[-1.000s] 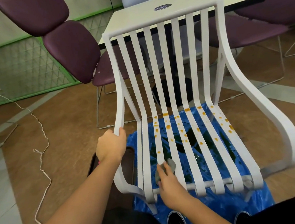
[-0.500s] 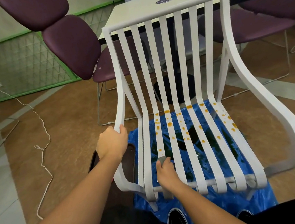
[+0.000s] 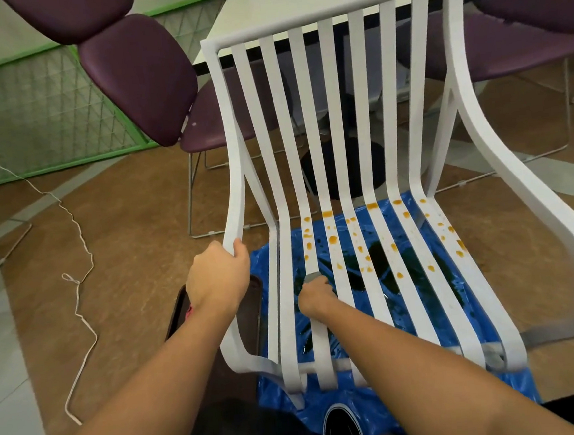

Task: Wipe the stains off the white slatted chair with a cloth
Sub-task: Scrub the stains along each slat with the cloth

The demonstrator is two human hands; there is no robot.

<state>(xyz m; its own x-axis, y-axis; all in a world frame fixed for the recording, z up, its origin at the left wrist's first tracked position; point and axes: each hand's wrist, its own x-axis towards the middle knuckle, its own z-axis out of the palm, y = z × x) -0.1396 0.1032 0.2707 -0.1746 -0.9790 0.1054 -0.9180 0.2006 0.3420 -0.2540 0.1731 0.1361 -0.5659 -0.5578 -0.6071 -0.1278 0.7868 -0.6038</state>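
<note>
The person's left hand (image 3: 220,279) is gripping the curved side rail of the white slatted chair (image 3: 363,108), fingers curled round its edge. The right hand (image 3: 316,297) is clutching a small grey cloth (image 3: 312,277) and pressing it down on one of the seat slats, just to the right of the left hand. The chair is standing directly ahead of both hands on a blue plastic sheet (image 3: 376,412) spread over the floor. The scattered orange stains (image 3: 332,239) are lying beyond the right hand and off to its right, the nearest ones just past the cloth on the same slat. The step in hand seems to be a stroke along that slat towards the bend of the backrest, with most of the spots not yet reached. To do it well, the left hand should be bracing the frame firmly so the chair is not sliding on the slick sheet. The right hand should be pushing the cloth lengthwise with flat, even pressure rather than dabbing. Wrapping the cloth a little over the slat's edges is likely worth it, since drips may be sitting on the sides. The stains look liable to smear, so turning to a clean face of the cloth between slats and working slat by slat towards the right is probably the safest order.
</note>
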